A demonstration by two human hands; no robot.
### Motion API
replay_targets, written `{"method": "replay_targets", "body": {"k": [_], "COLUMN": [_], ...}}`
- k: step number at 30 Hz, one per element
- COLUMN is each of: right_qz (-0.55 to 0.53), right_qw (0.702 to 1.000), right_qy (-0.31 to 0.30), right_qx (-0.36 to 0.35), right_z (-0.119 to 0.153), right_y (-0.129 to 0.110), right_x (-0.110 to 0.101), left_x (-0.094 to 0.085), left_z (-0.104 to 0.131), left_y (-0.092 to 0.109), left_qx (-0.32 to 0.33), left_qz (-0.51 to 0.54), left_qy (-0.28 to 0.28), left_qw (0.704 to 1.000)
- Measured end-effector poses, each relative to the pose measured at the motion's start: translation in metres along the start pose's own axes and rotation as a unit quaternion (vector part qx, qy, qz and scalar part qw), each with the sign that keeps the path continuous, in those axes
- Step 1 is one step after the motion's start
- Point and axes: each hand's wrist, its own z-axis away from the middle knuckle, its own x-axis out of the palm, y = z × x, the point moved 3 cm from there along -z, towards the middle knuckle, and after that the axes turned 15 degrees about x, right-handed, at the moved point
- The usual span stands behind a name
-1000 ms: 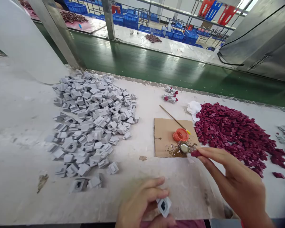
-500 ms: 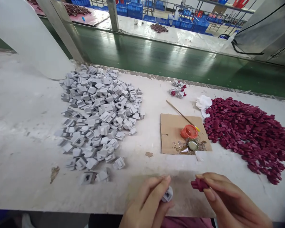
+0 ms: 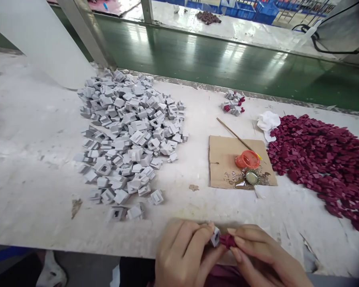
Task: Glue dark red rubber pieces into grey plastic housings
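Near the front edge of the table, my left hand (image 3: 185, 251) is closed on a small grey plastic part (image 3: 215, 236) with an opening in its face. Between thumb and fingertips, my right hand (image 3: 260, 253) pinches a small maroon plastic part (image 3: 226, 240). The maroon part's tip is right at the grey part's open side; whether it has entered cannot be made out. To the left lies a large heap of grey parts (image 3: 137, 127), and to the right a heap of maroon parts (image 3: 326, 159).
A cardboard piece (image 3: 223, 159) carries an orange cup (image 3: 247, 160), a bottle cap (image 3: 251, 177) and spilled liquid. A thin stick (image 3: 231, 132) rests across its edge. Behind are joined grey-maroon pieces (image 3: 233, 104), white tissue (image 3: 268, 120) and a green conveyor belt (image 3: 197, 56).
My right hand has moved left, bringing the maroon part up to the grey part in my left hand. The camera view has tilted a little downward.
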Motion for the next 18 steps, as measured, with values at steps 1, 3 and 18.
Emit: {"method": "replay_targets", "body": {"k": [1, 3, 18], "right_qz": [0.003, 0.007, 0.02], "right_qw": [1.0, 1.0, 0.997], "right_qy": [0.0, 0.0, -0.06], "right_qx": [0.001, 0.001, -0.033], "right_z": [0.0, -0.001, -0.016], "right_y": [0.0, 0.0, -0.016], "right_x": [0.001, 0.003, 0.006], "left_x": [0.0, 0.0, 0.0], "left_z": [0.0, 0.0, 0.0], "left_y": [0.0, -0.001, 0.0], "left_qx": [-0.001, 0.0, 0.039], "left_qz": [-0.001, -0.003, -0.014], "left_qy": [0.002, 0.005, -0.035], "left_qw": [1.0, 1.0, 0.999]}}
